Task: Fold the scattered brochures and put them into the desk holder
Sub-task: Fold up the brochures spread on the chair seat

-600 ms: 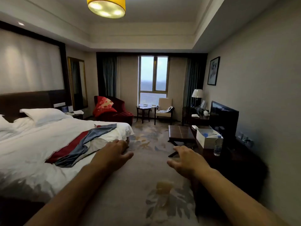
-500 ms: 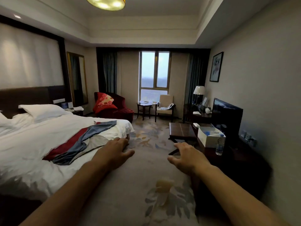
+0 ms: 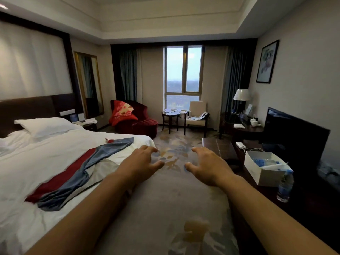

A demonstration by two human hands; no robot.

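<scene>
Both my arms reach forward over the carpet between bed and desk. My left hand point(image 3: 140, 162) and my right hand point(image 3: 207, 165) hang in the air with fingers loosely curled, holding nothing. Far ahead by the window, brochures point(image 3: 171, 111) lie spread on a small round side table point(image 3: 170, 119). More brochures point(image 3: 199, 116) lie on the seat of a cream armchair point(image 3: 196, 115). Papers also rest on the nightstand point(image 3: 86, 122). I cannot make out a desk holder among the small items on the far desk point(image 3: 246, 128).
A white bed point(image 3: 55, 159) with a red and blue runner fills the left. A red armchair point(image 3: 136, 120) stands beyond it. On the right are a dark bench point(image 3: 219, 148), a white box point(image 3: 265, 168), a water bottle point(image 3: 285, 186), a TV point(image 3: 294, 137) and a lamp point(image 3: 241, 96).
The view has moved forward into the room and tilted down, losing the ceiling light. Both hands have come closer together and the fingers have spread a little.
</scene>
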